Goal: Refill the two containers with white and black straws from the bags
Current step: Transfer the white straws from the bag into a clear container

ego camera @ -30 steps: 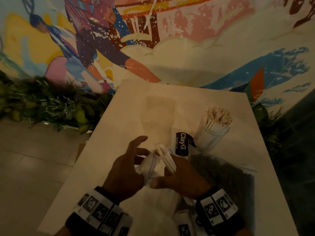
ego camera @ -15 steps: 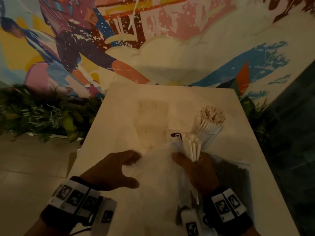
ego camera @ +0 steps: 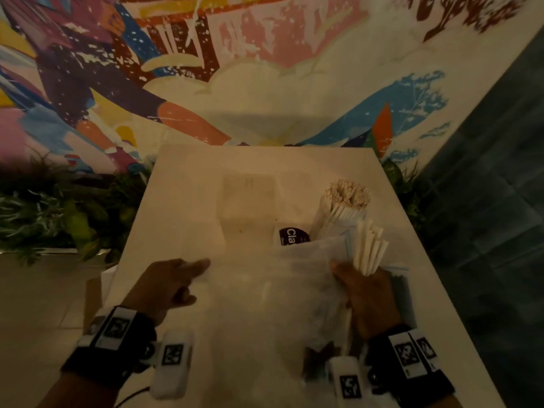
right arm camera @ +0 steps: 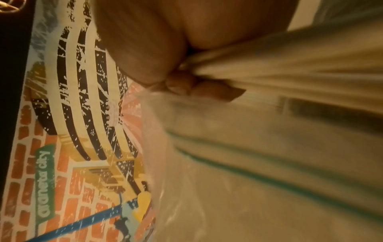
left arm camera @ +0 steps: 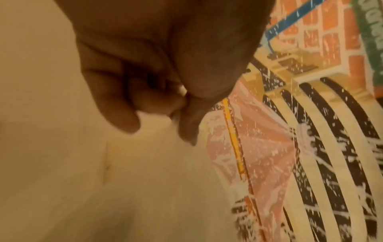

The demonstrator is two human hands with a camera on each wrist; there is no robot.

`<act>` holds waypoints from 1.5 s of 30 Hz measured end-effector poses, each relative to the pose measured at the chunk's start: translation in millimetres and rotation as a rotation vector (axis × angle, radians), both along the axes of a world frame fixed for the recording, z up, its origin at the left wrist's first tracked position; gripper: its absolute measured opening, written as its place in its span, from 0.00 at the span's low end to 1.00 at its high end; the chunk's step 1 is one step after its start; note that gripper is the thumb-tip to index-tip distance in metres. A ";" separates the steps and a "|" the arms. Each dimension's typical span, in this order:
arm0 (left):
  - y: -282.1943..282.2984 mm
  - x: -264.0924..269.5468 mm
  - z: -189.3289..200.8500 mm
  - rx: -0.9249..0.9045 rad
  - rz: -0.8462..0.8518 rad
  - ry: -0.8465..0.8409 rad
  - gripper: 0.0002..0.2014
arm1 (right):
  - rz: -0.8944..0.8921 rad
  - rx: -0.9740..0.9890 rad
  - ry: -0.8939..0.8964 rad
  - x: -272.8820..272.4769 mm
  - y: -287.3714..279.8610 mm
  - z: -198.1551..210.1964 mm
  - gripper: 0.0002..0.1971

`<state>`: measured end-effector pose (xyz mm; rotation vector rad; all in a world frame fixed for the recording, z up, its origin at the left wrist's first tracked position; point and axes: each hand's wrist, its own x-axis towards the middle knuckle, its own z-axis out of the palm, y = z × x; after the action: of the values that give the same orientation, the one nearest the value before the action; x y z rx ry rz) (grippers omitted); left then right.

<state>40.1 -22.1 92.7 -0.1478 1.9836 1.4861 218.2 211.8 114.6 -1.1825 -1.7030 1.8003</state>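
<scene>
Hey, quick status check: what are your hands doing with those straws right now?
Right hand grips a bundle of white straws, just short of the full container. Left hand pinches the clear bag. Nothing in the way.

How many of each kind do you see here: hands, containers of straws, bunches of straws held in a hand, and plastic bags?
Hands: 2, the left hand and the right hand
Containers of straws: 1, the container
Bunches of white straws: 1, in the right hand
Plastic bags: 2, the clear bag and a second bag, mostly hidden
Total: 6
</scene>
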 end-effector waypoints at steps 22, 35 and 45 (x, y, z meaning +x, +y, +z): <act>-27.0 44.5 -31.7 0.230 -0.125 -0.198 0.13 | -0.079 -0.182 -0.073 7.4 -41.1 -17.8 0.08; -63.1 28.5 -54.2 0.179 -0.093 -0.631 0.38 | 0.169 -0.204 -0.086 -15.2 -18.6 -17.2 0.16; -59.9 32.1 -72.2 0.128 0.076 -0.491 0.18 | 0.187 -0.226 -0.144 -16.3 -8.0 -31.6 0.23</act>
<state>72.2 -82.1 20.5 -0.4879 1.5009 1.4506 201.8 203.8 83.0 -1.3099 -1.7764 2.1124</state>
